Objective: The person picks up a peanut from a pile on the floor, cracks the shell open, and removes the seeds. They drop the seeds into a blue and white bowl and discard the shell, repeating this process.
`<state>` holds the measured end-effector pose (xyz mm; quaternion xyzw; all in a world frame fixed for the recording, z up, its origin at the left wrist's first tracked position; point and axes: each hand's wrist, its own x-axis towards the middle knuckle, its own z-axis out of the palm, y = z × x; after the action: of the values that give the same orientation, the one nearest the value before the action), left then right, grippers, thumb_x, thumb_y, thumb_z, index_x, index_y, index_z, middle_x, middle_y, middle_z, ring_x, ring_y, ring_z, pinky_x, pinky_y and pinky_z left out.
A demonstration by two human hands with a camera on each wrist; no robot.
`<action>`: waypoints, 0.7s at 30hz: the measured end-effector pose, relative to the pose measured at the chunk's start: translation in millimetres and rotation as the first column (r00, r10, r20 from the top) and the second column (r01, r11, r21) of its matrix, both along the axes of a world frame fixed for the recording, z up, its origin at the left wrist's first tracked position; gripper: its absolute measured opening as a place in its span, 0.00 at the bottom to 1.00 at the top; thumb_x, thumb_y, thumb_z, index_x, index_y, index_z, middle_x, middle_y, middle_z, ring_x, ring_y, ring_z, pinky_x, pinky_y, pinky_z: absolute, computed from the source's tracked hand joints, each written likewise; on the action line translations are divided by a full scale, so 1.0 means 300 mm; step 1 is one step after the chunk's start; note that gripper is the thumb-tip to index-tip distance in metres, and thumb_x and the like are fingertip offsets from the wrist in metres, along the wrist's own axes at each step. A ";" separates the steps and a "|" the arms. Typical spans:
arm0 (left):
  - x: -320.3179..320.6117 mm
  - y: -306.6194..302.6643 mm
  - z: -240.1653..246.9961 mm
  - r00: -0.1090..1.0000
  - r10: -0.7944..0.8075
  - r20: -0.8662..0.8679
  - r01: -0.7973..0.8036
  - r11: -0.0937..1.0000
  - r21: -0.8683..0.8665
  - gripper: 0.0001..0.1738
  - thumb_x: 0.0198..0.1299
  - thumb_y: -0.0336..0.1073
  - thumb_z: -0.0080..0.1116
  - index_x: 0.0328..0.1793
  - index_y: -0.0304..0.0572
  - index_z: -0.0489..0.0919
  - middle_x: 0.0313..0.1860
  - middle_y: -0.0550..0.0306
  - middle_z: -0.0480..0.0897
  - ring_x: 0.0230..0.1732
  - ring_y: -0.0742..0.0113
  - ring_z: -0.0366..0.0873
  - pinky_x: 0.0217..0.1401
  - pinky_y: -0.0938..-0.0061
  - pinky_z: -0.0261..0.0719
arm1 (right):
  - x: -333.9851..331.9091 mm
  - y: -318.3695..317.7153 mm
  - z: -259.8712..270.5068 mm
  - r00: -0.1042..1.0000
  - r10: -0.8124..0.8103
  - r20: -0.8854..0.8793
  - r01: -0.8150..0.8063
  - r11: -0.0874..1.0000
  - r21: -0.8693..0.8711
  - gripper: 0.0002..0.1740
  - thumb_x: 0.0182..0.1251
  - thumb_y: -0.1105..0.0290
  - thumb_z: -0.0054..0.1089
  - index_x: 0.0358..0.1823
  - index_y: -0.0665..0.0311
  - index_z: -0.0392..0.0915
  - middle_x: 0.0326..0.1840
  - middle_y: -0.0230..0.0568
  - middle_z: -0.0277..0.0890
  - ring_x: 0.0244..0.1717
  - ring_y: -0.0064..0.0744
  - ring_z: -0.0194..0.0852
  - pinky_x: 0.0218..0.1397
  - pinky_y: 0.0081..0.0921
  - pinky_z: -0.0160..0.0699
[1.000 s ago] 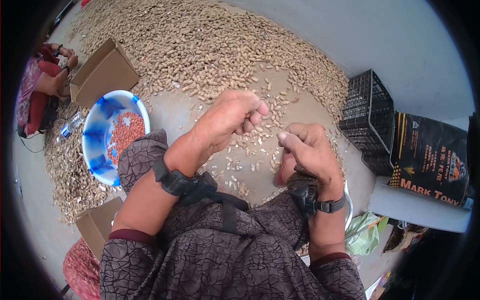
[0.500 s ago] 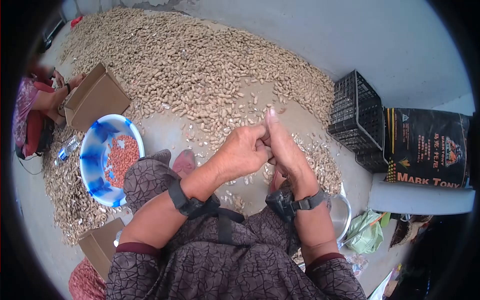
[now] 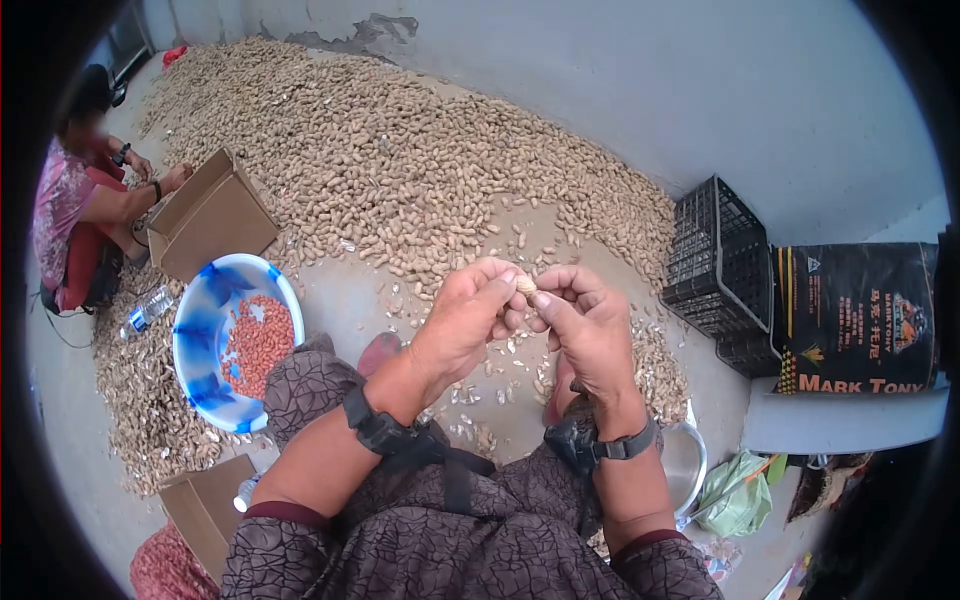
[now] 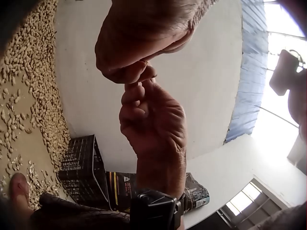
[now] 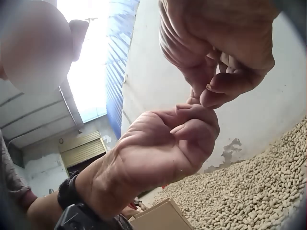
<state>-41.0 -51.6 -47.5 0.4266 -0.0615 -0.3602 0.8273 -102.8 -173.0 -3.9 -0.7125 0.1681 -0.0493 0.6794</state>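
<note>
An unshelled peanut [image 3: 526, 286] is held up between both hands above my lap. My left hand [image 3: 463, 314] pinches it from one side with thumb and fingers. From the other side my right hand [image 3: 592, 328] grips it, the thumb tip at the shell's lower end. The two hands' fingertips meet closely around it. In the left wrist view the right hand [image 4: 152, 117] is below the left hand [image 4: 144, 40], and the fingers hide the peanut. The right wrist view likewise shows the left hand [image 5: 160, 143] under the right hand [image 5: 220, 48].
Unshelled peanuts [image 3: 400, 170] are heaped along the wall. A blue-and-white basin [image 3: 195, 335] holds red shelled peanuts [image 3: 262, 345]. Around it are a cardboard box [image 3: 215, 225], a bottle [image 3: 148, 312] and empty shells [image 3: 150, 410]. Black crates [image 3: 718, 265] stand right. Another person [image 3: 90, 215] sits left.
The hands were apart a second ago, then came together with the right hand turned edge-on. Now the right hand has turned, and a peanut shows between both hands' fingertips.
</note>
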 end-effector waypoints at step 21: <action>0.001 0.030 0.038 0.995 -0.086 0.045 0.093 0.976 -0.194 0.08 0.57 0.32 0.53 0.41 0.38 0.71 0.29 0.63 0.75 0.26 0.81 0.69 0.23 0.90 0.62 | -0.022 0.010 0.002 0.951 -0.005 0.308 0.040 0.993 -0.108 0.07 0.56 0.80 0.55 0.37 0.69 0.76 0.29 0.33 0.75 0.32 0.15 0.72 0.34 0.12 0.71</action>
<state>-40.6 -42.8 -36.2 0.3463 -0.1309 -0.3815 0.8470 -109.5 -170.0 -3.3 -0.7313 0.0655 -0.1768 0.6555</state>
